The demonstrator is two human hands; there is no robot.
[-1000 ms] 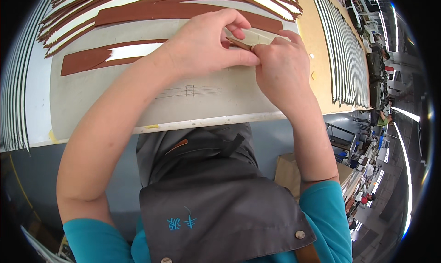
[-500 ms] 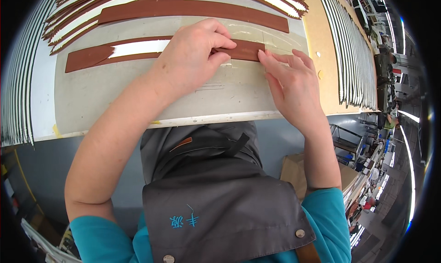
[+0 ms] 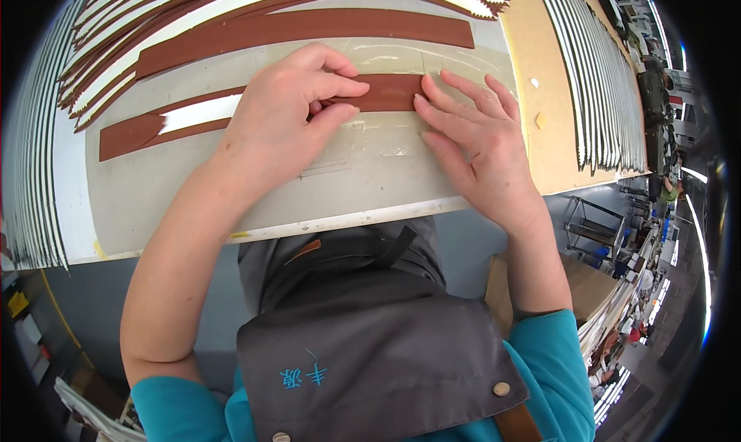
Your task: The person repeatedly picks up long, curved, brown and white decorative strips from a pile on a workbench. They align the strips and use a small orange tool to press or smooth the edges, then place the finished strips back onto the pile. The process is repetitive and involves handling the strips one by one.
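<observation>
A long reddish-brown strip (image 3: 390, 92), which looks like leather, lies across the grey work mat (image 3: 255, 187). Its left end is folded over, and a white band shows along the part between that fold and my left hand (image 3: 282, 110). The thumb and fingers of that hand are closed in a pinch on the strip right of its middle, hiding part of it. My right hand (image 3: 486, 137) is open, with some fingertips at the strip's right end and the others spread over the mat. Just beyond lies another brown strip (image 3: 309, 30), flat and plain side up.
Several brown-and-white strips with jagged ends (image 3: 100, 71) are piled at the far left. Rows of thin dark-edged strips stand at the left (image 3: 35, 172) and right (image 3: 594, 87) of the table. A tan board (image 3: 552, 152) borders the mat's right side.
My left hand has shifted left relative to the strip's right end, still pinching. My right hand's fingers have spread more at that end. The whole view has tilted slightly.
</observation>
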